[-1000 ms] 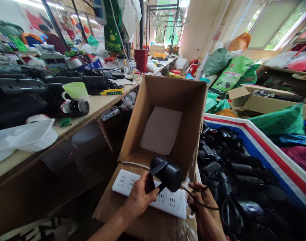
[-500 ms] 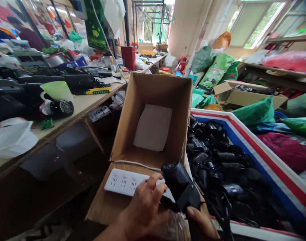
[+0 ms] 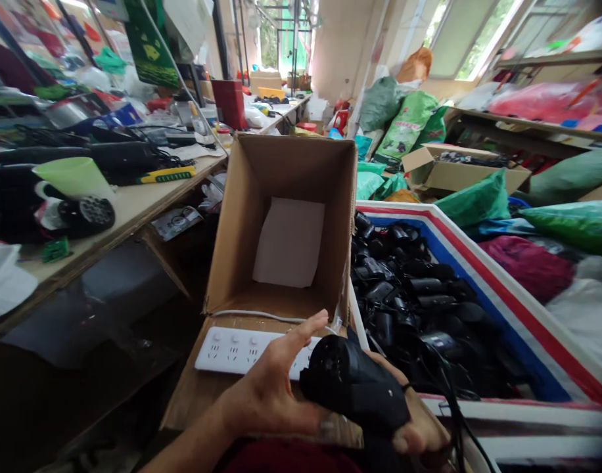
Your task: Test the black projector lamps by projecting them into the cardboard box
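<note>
My right hand [image 3: 426,427] grips a black hair dryer [image 3: 365,387] at its rear end and handle, with the round grille tilted up toward the left. Beside the grille is my left hand [image 3: 266,387], its thumb and fingers spread apart and holding nothing. Under and behind that hand lies a white power strip [image 3: 227,348] on a cardboard surface, partly covered by the hand and the dryer. A black cord [image 3: 456,407] hangs near my right wrist. Just beyond the strip an open cardboard box [image 3: 227,243] faces me, with a pale sheet [image 3: 288,243] inside it.
To the right stands a large bin with a red, white and blue rim [image 3: 518,282], heaped with black hair dryers [image 3: 429,302]. On the left, a wooden bench [image 3: 133,213] carries a pale green cup [image 3: 77,177], a yellow-green cutter [image 3: 167,175] and a small circuit board [image 3: 56,249].
The dryer has turned and lowered, so its grille points more to the left. My left hand has come off it and spread its fingers. The whole view has shifted slightly.
</note>
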The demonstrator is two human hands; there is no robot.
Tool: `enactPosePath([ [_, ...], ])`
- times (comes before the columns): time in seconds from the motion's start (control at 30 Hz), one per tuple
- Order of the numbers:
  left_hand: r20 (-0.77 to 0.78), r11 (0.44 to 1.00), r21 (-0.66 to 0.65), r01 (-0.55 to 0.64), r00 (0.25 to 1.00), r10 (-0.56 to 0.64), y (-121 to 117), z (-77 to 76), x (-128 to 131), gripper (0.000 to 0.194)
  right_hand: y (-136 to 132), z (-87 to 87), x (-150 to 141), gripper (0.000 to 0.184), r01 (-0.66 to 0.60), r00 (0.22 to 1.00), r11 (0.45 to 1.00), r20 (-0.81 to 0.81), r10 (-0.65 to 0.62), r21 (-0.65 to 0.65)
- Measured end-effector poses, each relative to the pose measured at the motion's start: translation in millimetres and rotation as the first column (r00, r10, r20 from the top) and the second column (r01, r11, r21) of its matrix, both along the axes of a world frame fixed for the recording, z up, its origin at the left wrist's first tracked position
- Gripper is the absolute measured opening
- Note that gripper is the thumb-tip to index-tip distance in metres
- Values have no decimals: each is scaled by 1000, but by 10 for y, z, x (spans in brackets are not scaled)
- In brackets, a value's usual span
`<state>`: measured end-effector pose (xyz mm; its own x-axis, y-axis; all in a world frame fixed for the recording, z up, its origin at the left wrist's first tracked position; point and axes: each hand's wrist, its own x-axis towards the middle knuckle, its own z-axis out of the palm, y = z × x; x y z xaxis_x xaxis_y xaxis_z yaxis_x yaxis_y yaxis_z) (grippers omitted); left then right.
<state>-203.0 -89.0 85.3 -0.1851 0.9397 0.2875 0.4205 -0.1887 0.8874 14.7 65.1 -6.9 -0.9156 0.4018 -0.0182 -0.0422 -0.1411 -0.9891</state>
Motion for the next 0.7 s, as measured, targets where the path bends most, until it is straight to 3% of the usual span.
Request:
enactPosePath([
  [0.07, 69, 996, -22, 84, 994, -82, 34, 32, 20, 97, 5, 8, 42, 100, -34, 999, 996, -34, 31, -81],
  [0.17, 149, 965, -43, 260, 956, -252, 100, 47, 18, 81, -18, 135, 69, 94, -86, 994, 984, -84, 73, -158],
  [0.3, 234, 921, -101, 377, 908, -347, 217, -52, 64, 64, -93, 286, 193, 92, -89, 992, 975, -104, 69, -205],
  [0.4, 288, 886, -168, 431, 881, -374, 294, -184, 211, 58, -161, 382, 492, 96, 5, 1000, 980, -22, -10, -200],
  [0.5, 239, 874, -297, 385, 916, -323, 335, -335, 349, 79, -148, 477, 1061, 95, 231, 960, 971, 176, -216, -65],
  [0.57, 218, 885, -322, 335, 936, -275, 352, -433, 370, 82, -66, 454, 1577, 87, 455, 811, 881, 348, -470, 130],
  [0.6, 244, 893, -316, 321, 937, -251, 361, -477, 356, 77, -14, 395, 1855, 82, 553, 667, 784, 414, -619, 282],
  [0.63, 289, 897, -313, 313, 931, -224, 369, -514, 331, 72, 35, 303, 2129, 78, 614, 461, 653, 471, -752, 443],
  [0.7, 383, 902, -317, 292, 910, -159, 381, -572, 265, 62, 89, 41, 2612, 75, 533, 27, 432, 496, -868, 728],
])
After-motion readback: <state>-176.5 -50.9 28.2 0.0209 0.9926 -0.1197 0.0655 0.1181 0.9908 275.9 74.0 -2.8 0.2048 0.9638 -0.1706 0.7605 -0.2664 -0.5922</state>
